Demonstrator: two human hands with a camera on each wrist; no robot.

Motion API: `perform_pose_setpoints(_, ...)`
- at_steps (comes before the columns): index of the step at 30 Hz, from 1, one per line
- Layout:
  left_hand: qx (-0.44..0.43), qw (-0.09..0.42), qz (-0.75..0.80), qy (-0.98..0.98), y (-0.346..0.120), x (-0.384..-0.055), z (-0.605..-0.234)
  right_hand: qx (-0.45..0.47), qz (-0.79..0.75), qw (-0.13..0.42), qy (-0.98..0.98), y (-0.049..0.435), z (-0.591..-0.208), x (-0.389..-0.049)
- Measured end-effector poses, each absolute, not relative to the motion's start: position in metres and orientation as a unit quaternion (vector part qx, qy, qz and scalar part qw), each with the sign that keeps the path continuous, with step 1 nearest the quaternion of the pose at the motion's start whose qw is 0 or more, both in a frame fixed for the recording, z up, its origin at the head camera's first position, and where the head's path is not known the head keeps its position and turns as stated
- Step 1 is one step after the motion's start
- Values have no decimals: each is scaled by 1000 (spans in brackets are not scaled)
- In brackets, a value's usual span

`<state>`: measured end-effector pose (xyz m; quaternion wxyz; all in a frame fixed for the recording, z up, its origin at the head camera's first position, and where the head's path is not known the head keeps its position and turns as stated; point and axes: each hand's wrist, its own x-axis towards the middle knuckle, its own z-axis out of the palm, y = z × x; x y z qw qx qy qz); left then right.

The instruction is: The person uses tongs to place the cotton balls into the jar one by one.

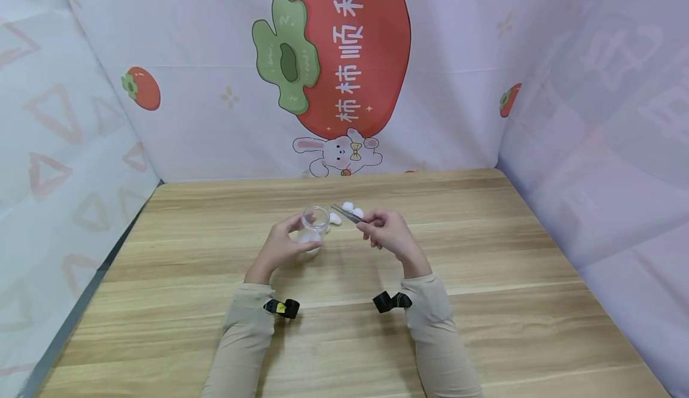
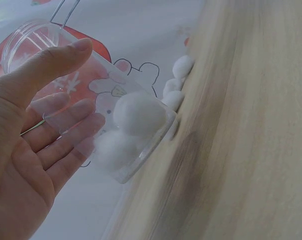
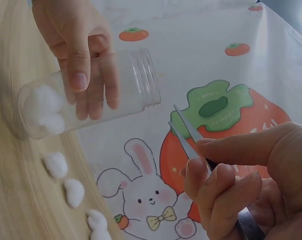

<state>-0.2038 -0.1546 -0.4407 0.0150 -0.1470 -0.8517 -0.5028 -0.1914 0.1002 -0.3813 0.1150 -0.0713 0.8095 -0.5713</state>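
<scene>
My left hand [image 1: 277,245] grips a clear, open-mouthed jar [image 1: 315,218], thumb on one side and fingers round the other. Fluffy white cotton balls [image 2: 140,114] lie at the bottom of the jar, which looks close to the tabletop or on it. Between thumb and fingers, my right hand [image 1: 392,233] pinches metal tweezers [image 3: 187,137]. Their two tips stand slightly apart with nothing between them, near the jar's mouth in the right wrist view. Several loose cotton balls [image 3: 74,193] rest on the table just beyond the jar.
A wood-grain table [image 1: 344,338] spreads under both arms. At its far edge hangs a pale cloth backdrop [image 1: 204,122] printed with a large red persimmon and a rabbit. Similar cloth walls flank the left and right sides. Each sleeve carries a black wrist camera [image 1: 291,309].
</scene>
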Motion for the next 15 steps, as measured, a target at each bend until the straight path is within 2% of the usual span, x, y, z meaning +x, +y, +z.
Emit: perform_pose_setpoints(15, -138, 11, -510, -849, -158, -205, -440, -49, -568, 119, 813, 101, -396, -201)
